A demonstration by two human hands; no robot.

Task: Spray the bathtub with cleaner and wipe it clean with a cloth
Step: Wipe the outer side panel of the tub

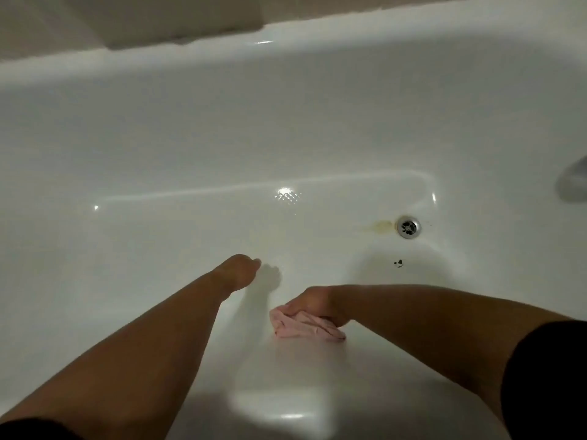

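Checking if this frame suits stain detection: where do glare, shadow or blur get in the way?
Head view: dim light; glare spots on the tub floor and near rim; the left hand casts a shadow beside it; the spout at the right edge is blurred; the wide lens bows the far rim; the stain by the drain is legible.

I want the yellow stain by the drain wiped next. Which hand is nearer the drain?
Right. The right hand, holding the pink cloth on the near side of the tub, lies below-left of the drain; the left hand is farther left.
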